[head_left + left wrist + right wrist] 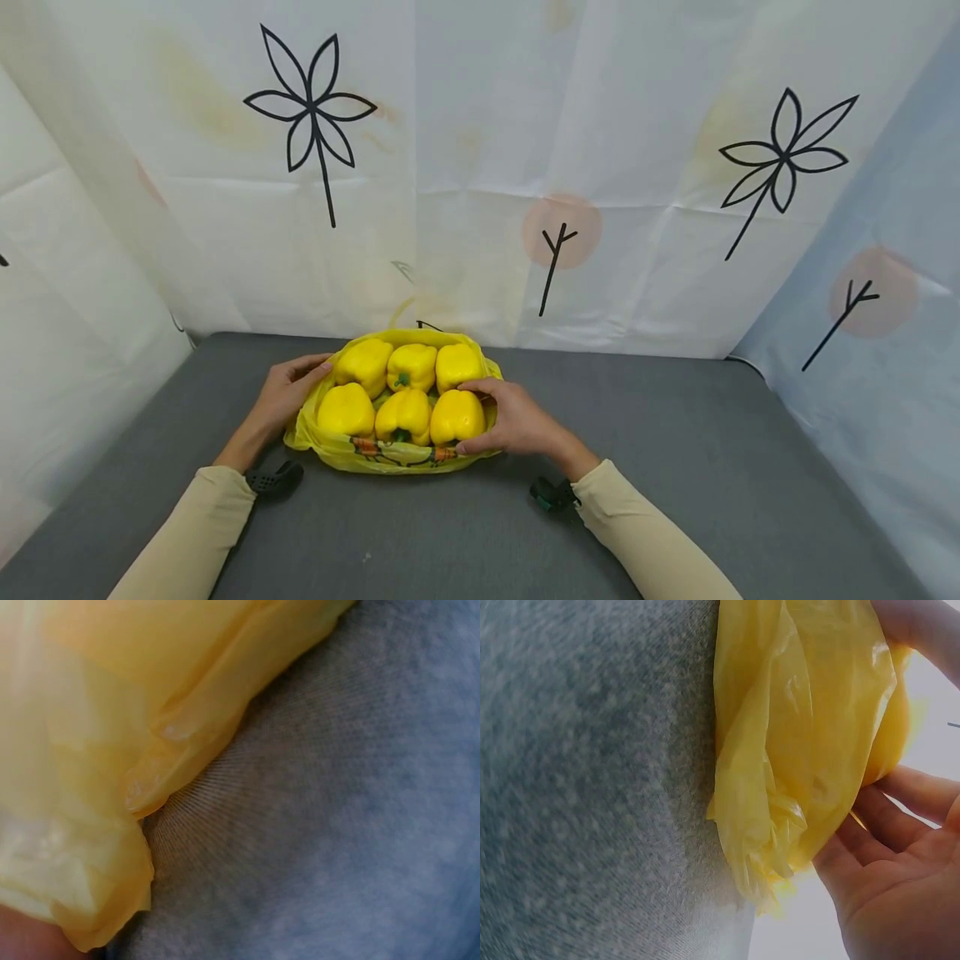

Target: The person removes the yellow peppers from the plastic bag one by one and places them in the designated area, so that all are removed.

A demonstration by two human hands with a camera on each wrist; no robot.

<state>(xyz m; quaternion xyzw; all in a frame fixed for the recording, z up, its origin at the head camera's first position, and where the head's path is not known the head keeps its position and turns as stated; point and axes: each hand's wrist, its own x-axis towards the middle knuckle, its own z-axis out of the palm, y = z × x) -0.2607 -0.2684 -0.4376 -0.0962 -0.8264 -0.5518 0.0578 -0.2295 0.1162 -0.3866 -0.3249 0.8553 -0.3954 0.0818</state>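
A yellow plastic bag (337, 458) lies on the grey table with its mouth spread wide. Several yellow bell peppers sit inside it in two rows. My right hand (513, 417) spans the front right bell pepper (456, 415), thumb at its near side and fingers at its far side. The right wrist view shows those fingers curled around the pepper beside the crinkled bag wall (832, 712). My left hand (281, 396) rests against the bag's left side with its fingers reaching along the rim. In the left wrist view, bag film (90, 750) covers most of that hand's surroundings.
The grey table (420, 533) extends around the bag. A pale fabric backdrop (465, 125) printed with flowers and twigs rises behind it and along both sides. Dark wrist straps (273, 479) hang at the cuffs of the beige sleeves (191, 533).
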